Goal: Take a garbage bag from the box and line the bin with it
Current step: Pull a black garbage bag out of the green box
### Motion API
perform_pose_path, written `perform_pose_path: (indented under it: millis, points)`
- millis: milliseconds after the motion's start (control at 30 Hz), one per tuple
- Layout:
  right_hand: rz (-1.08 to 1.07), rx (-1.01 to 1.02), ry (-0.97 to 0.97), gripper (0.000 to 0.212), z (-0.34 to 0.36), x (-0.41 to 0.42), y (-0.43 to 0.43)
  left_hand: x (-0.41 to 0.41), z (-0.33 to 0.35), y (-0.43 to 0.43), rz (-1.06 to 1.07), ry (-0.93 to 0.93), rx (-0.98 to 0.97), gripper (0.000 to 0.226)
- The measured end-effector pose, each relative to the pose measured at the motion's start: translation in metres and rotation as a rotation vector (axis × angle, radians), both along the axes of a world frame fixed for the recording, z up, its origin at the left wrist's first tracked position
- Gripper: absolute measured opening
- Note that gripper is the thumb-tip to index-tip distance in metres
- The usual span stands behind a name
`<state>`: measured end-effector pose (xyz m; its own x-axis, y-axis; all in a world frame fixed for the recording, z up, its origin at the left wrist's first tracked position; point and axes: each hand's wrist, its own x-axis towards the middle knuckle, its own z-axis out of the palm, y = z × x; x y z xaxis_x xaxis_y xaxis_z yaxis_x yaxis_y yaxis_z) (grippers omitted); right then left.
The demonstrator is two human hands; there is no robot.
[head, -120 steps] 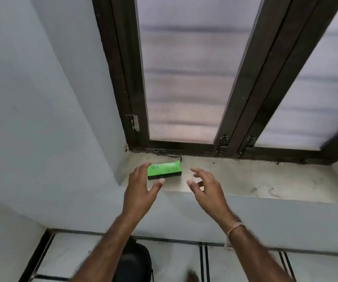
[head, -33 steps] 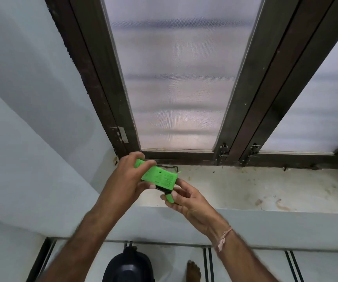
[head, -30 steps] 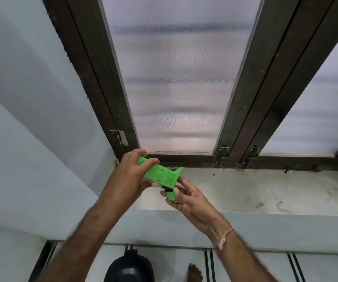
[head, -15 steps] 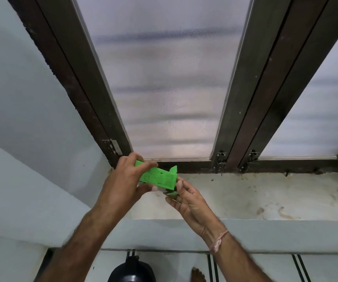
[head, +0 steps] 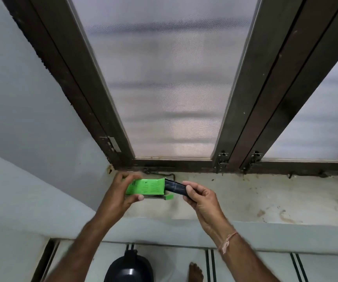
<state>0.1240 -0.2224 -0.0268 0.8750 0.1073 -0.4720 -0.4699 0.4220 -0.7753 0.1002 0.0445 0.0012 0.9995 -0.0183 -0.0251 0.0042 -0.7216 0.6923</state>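
Observation:
My left hand [head: 117, 197] grips a small bright green box [head: 145, 186] and holds it level above the window sill. Its right end is open, with a green flap hanging below. A black roll of garbage bags [head: 175, 187] sticks halfway out of that open end. My right hand [head: 199, 197] pinches the roll's free end between thumb and fingers. The black bin [head: 129, 269] stands on the floor below my arms, at the bottom edge of the view; only its dark top shows.
A stained pale sill [head: 255, 197] runs under the dark-framed window [head: 237, 110]. A grey wall [head: 21, 123] closes the left side. My bare foot [head: 195, 271] is on the tiled floor beside the bin.
Four seconds ago the box lay on the sill and both hands were open. My left hand picked it up, my right hand opened its end and has now drawn the black roll partly out.

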Motion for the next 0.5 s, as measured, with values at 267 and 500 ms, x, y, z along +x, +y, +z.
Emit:
perform_pose_path:
  millis: [267,500]
  points:
    - [-0.103,-0.051,0.059,0.014,-0.009,-0.006,-0.025,0.008,-0.066,-0.007,0.11,0.038,0.14,0.057]
    - [-0.089,-0.009,0.1,0.01,-0.006,-0.009,-0.009,-0.011,-0.057,-0.023,0.217,-0.121,0.427,0.101]
